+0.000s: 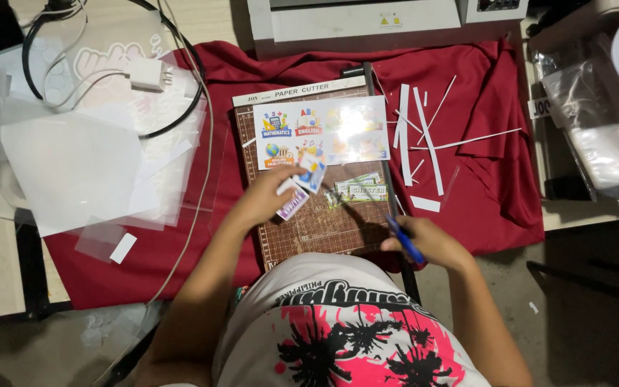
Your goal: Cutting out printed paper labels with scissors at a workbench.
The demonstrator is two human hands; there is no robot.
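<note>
Head view: left hand point(263, 201) grip pinches small cut stickers point(302, 188) over brown paper cutter point(324, 222); right hand point(430, 242) grip closed round blue cutter handle point(404, 242) at board's right edge. Laminated sticker sheet point(322, 131) lies on board top; white paper strips point(424, 140) on red cloth point(496, 179).

I see a glossy rectangular sheet of colourful picture labels point(322, 130) on my brown cutting board point(324, 222), small cut labels point(302, 188) pinched in my left hand point(263, 201), and a yellow warning sticker point(390, 20) on the grey machine point(367, 25).
</note>
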